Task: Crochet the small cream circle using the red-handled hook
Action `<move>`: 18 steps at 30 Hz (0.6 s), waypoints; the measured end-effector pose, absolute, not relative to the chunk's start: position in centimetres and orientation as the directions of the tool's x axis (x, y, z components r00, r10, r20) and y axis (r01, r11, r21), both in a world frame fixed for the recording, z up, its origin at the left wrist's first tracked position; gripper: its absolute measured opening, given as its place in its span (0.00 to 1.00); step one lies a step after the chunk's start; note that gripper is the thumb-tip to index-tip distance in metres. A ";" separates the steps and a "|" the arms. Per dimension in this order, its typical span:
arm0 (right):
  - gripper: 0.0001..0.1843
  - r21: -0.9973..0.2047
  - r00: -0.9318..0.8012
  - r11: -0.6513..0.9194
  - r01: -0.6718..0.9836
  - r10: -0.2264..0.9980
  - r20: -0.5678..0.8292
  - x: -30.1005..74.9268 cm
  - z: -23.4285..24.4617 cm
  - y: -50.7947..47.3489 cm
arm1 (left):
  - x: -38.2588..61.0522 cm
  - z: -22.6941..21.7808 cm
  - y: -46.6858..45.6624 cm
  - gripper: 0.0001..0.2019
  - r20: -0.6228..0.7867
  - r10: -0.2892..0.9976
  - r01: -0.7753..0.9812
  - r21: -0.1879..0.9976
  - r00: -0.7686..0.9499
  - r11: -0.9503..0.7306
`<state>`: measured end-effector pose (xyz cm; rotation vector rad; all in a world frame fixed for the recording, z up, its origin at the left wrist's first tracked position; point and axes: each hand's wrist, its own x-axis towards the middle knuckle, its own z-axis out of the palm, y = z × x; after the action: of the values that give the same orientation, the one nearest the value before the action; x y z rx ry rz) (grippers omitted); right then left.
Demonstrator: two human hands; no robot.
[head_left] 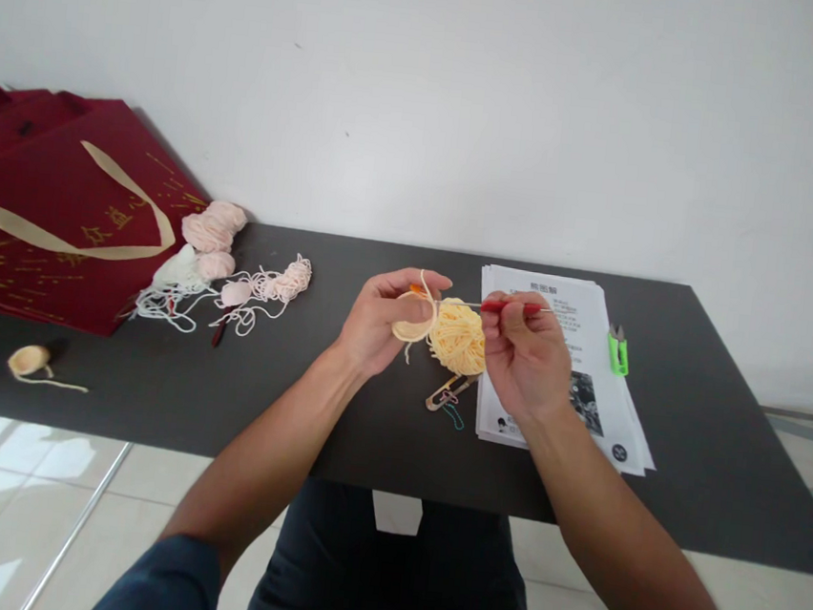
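My left hand [380,322] pinches a small round crocheted piece [413,328] of pale yellow yarn, with a strand looped over its fingers. My right hand [522,355] is closed on a red-handled crochet hook [514,308] whose metal tip points left into the piece. A loose ball of yellow yarn [458,337] lies on the dark table [687,447] between both hands. Below the ball lie a few stitch markers [449,400].
A stack of printed instruction sheets [572,379] lies under my right hand, green snips [617,351] beside it. Pink and white yarn bundles [223,263] lie to the left near red gift bags [57,204]. A small yellow crocheted ring [28,361] rests far left.
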<state>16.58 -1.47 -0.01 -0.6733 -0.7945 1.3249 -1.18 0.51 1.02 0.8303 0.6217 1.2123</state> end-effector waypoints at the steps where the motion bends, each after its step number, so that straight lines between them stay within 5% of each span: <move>1: 0.13 -0.798 0.052 0.096 -0.596 0.995 0.081 16.5 -0.2 -1.4 | -1.0 1.0 0.4 0.12 0.022 0.973 -0.527 0.843 0.230 0.105; 5: 0.09 -0.781 0.032 0.021 -0.624 0.999 0.001 15.8 -0.7 -1.7 | -0.4 0.5 0.2 0.13 0.065 0.990 -0.425 0.905 0.122 -0.007; 12: 0.06 -0.807 0.126 0.078 -0.586 0.992 0.004 14.4 -0.9 -2.6 | 0.1 0.3 -0.1 0.33 0.083 0.996 -0.384 0.921 0.028 -0.066; 18: 0.07 -0.798 0.129 0.060 -0.600 0.991 -0.023 14.4 -1.0 -2.3 | 0.4 0.4 -0.2 0.26 0.062 0.998 -0.364 0.930 0.021 -0.050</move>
<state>14.40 -2.32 -1.04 -0.7699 -0.6458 1.3405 0.41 -0.24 0.45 0.9851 0.8807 1.3805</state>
